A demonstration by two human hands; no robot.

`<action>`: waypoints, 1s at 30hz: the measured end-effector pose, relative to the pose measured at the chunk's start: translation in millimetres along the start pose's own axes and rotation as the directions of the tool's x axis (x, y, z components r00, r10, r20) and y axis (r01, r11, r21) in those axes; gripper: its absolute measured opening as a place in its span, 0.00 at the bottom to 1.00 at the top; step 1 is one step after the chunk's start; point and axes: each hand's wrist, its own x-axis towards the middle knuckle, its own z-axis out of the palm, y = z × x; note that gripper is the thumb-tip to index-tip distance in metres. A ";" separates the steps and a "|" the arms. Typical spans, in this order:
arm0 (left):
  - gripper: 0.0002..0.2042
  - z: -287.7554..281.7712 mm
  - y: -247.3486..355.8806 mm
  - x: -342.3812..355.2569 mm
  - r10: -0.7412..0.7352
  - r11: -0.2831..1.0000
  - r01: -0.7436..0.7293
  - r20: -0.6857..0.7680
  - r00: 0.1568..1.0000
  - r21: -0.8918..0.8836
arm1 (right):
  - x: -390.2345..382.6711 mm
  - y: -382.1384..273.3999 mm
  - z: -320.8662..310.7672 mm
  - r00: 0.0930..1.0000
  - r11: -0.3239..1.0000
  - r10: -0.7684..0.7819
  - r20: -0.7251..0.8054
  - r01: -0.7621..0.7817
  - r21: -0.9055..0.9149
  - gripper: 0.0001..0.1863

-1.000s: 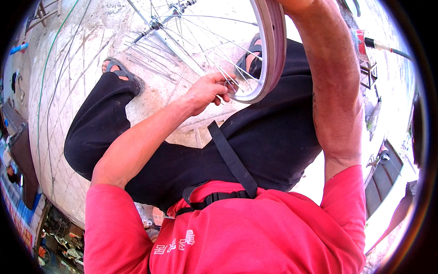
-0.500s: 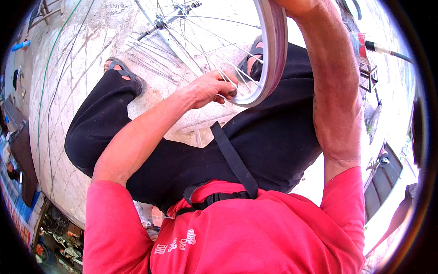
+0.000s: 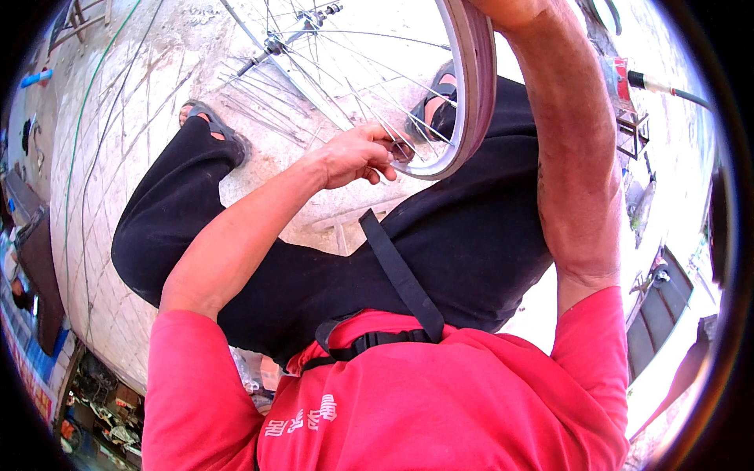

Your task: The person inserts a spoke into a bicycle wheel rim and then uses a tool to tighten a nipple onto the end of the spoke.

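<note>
A spoked bicycle wheel without a tyre stands tilted between my legs, its silver rim (image 3: pixel 477 90) curving down toward my lap. The axle and hub (image 3: pixel 275 43) show at the top. My left hand (image 3: pixel 357 159) is at the rim's lower end, thumb and fingers closed on a small rounded metal tool (image 3: pixel 404 150) that looks like a spoke wrench, beside the spoke ends. At the top edge my right hand (image 3: pixel 514 11) grips the rim's outer right side; its fingertips are cut off by the picture's edge.
Several loose spokes (image 3: pixel 263 110) lie on the concrete floor (image 3: pixel 157 71) beyond my left hand. A green hose (image 3: pixel 98 78) runs along the left. Metal stands (image 3: pixel 632 129) are at the right, and a box of mixed parts (image 3: pixel 106 412) is at the lower left.
The wheel has shifted slightly. My left fingers have loosened and spread a little by the rim, with the small tool now showing more. My right hand stays at the rim.
</note>
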 end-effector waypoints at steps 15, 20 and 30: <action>0.14 11.6 1.2 6.9 0.020 0.869 0.115 -0.267 0.964 0.482 | 0.7 53.4 -7.6 0.860 0.859 -0.507 0.055 0.498 0.118 0.23; 0.14 -0.2 -2.1 5.3 0.012 0.998 -0.007 -0.076 0.997 0.060 | 2.8 60.5 -1.2 0.849 0.850 -0.527 -0.038 0.527 0.011 0.23; 0.16 2.8 4.0 5.1 -0.021 0.995 0.025 -0.043 0.999 0.098 | 20.5 67.1 -5.1 0.854 0.855 -0.519 0.041 0.517 0.049 0.23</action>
